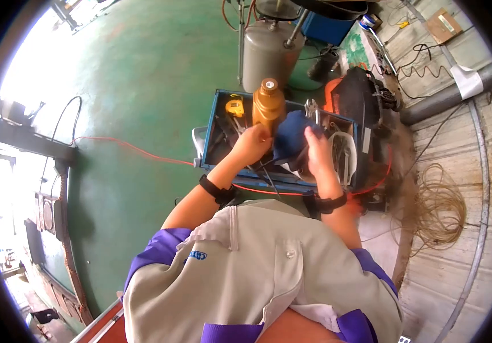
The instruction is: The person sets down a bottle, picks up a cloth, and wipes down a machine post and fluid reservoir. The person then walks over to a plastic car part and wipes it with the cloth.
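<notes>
Over a blue metal tool box (214,108), both hands work close together. The fingers of my left hand (252,144) are curled at the lower edge of a golden-brown bottle (268,107); what they hold, if anything, is hidden. My right hand (318,150) grips a dark blue cloth item (293,136), its thumb on top. The bottle stands upright with its cap toward the camera. A yellow tape measure (235,107) lies in the box left of the bottle. Metal tools (312,108) show right of it, behind the cloth item.
A grey tank (266,54) stands beyond the box. To the right are a black bag (356,100) and a coil of tubing (440,208) by the wall. A red hose (143,153) crosses the green floor (132,91) from the left.
</notes>
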